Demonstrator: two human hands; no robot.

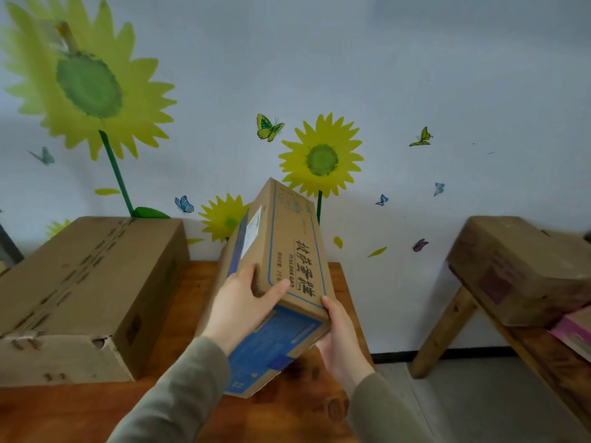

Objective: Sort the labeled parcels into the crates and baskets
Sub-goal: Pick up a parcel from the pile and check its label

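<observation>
A long brown cardboard parcel (289, 238) with blue printing, black characters and a white label on its left face is held tilted above the wooden table (179, 302). My left hand (243, 302) grips its near left side, thumb on the top face. Against the parcel's near right corner and underside lies my right hand (339, 334), its fingers wrapped beneath the box. The parcel's far end points up toward the wall.
A large taped cardboard box (86, 282) lies on the table's left part. To the right, a wooden bench (447, 321) carries another brown box (524, 263) and a pink-edged item (575, 330). A wall with sunflower stickers stands behind. Grey floor lies between table and bench.
</observation>
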